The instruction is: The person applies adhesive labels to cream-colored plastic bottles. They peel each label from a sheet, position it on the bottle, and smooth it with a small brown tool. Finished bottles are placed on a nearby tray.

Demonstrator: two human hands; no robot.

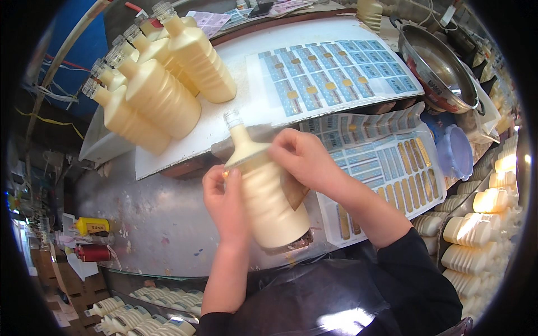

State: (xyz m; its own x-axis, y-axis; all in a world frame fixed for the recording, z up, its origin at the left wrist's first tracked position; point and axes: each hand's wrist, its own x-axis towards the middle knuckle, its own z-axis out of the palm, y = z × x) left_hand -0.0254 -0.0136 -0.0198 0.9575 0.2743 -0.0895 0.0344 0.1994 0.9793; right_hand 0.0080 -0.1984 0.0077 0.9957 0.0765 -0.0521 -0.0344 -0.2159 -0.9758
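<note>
So, going left to right:
Far left: a yellow container (92, 225) and a red one (93, 253) sat low on a shelf.
Bottle pile: ribbed cream bottles (159, 84) lay stacked on the white board (224, 120).
Left hand (225, 204): fingers wrapped round the cream bottle (269, 196), grasping it.
Bottle spot: it leaned over the worktop's near edge, neck up, between both hands.
Right hand (305, 159): pinched at its shoulder, gripping there.
Label sheets (336, 73): blue stickers, just behind.
Metal pan (437, 67): upper right.
</note>
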